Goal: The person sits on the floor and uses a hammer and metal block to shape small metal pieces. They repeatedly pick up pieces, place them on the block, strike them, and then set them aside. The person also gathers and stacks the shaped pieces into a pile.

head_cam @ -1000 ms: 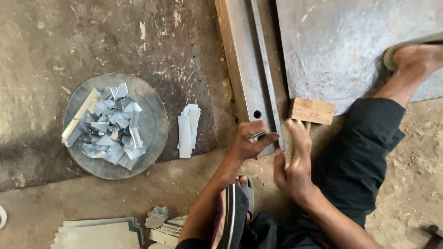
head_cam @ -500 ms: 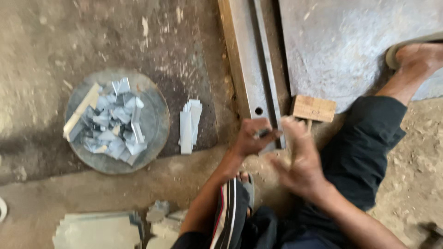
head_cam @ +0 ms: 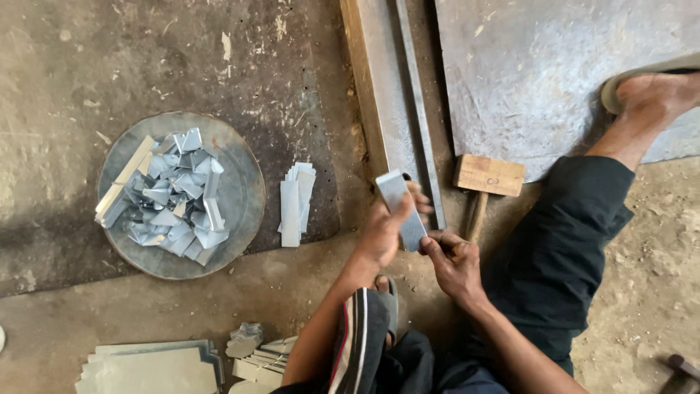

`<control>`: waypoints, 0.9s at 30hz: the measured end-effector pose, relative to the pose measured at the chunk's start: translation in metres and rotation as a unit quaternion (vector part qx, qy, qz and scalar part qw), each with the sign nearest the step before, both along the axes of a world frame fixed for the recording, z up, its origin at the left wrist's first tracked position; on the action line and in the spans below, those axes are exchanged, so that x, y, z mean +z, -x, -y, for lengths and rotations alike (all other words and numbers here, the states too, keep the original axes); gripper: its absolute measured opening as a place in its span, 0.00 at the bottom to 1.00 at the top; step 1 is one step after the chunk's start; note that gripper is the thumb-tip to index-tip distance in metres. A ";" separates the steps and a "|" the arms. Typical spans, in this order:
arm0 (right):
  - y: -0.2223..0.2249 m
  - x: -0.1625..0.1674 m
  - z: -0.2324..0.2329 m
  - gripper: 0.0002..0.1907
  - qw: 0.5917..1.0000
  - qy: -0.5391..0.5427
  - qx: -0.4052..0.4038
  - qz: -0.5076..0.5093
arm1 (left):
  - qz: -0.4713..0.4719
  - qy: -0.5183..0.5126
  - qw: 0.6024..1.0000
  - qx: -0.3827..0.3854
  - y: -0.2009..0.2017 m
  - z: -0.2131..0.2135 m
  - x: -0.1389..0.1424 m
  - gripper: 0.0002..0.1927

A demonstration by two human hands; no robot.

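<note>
My left hand (head_cam: 385, 232) grips a small rectangular strip of sheet metal (head_cam: 401, 207) and holds it up over the ground. My right hand (head_cam: 453, 259) pinches the strip's lower end with its fingertips. Just right of both hands, a wooden mallet (head_cam: 487, 177) lies on the ground, handle pointing toward me. A long steel angle bar (head_cam: 397, 95) runs away from my hands toward the top of the view.
A round metal pan (head_cam: 244, 191) at the left holds several folded metal pieces. A small stack of flat strips (head_cam: 294, 201) lies beside it. Cut sheets (head_cam: 149, 368) lie at the bottom left. A large metal sheet (head_cam: 539, 73) and my outstretched leg (head_cam: 576, 241) fill the right.
Both hands were low against the end of the angle bar. They have now lifted the metal strip clear, and it stands up in plain view between them.
</note>
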State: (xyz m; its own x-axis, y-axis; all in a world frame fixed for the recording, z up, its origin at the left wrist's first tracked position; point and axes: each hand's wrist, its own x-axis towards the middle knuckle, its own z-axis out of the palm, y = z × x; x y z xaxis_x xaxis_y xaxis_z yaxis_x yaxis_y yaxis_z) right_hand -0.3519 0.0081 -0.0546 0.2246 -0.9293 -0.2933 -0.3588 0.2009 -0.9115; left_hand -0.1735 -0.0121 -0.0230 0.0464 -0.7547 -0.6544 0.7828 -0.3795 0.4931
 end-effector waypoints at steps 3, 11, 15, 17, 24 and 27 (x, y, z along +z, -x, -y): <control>-0.009 0.004 0.004 0.10 0.999 -0.004 -0.034 0.000 | 0.318 0.237 0.917 -0.031 -0.011 -0.008 -0.010 0.10; 0.030 -0.033 0.021 0.25 0.991 0.054 -0.053 -0.108 | 0.390 0.059 0.899 -0.192 -0.059 0.022 -0.065 0.14; 0.066 -0.076 0.029 0.21 0.898 0.207 0.013 -0.388 | 0.324 0.081 0.923 -0.190 -0.082 0.063 -0.083 0.09; 0.072 -0.086 0.032 0.18 0.925 0.067 0.015 -0.375 | 0.312 0.100 0.926 -0.186 -0.085 0.072 -0.089 0.10; 0.079 -0.027 0.010 0.18 0.984 -0.156 -0.064 -0.055 | 0.351 0.086 0.915 -0.180 -0.084 0.072 -0.098 0.12; 0.065 0.013 -0.016 0.19 0.987 -0.069 0.015 -0.145 | 0.357 0.101 0.913 -0.169 -0.084 0.072 -0.096 0.13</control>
State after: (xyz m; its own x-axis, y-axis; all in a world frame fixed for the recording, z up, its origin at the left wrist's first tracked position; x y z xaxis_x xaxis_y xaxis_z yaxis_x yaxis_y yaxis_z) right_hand -0.4174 0.0238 -0.0420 0.1401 -0.8705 -0.4717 -0.6080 0.3004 -0.7349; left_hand -0.0895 -0.0838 -0.1190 0.1486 -0.9067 -0.3948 0.0885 -0.3854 0.9185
